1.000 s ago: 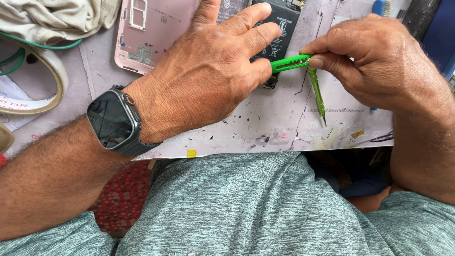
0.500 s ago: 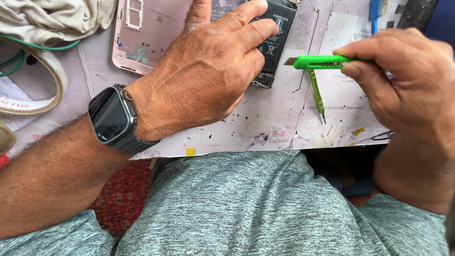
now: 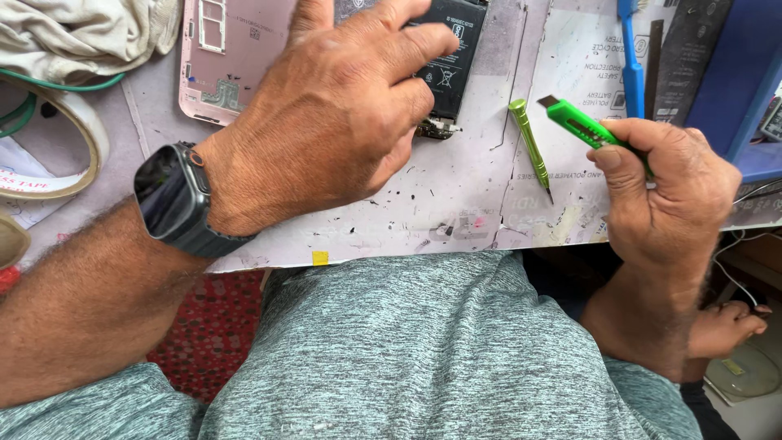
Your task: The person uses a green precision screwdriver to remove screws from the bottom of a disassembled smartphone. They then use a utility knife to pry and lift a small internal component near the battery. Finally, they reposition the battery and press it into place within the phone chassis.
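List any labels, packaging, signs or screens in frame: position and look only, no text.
Smartwatch screen: on the left wrist, rounded square, dark and blank.
Battery label: black phone battery under the left hand fingertips, small white symbols.
Printed sheet: top right of the work mat, pale with grey print, beside the right hand holding a green utility knife.
Tape roll: far left, white ring with red print.

green cutter tilted, black battery flat
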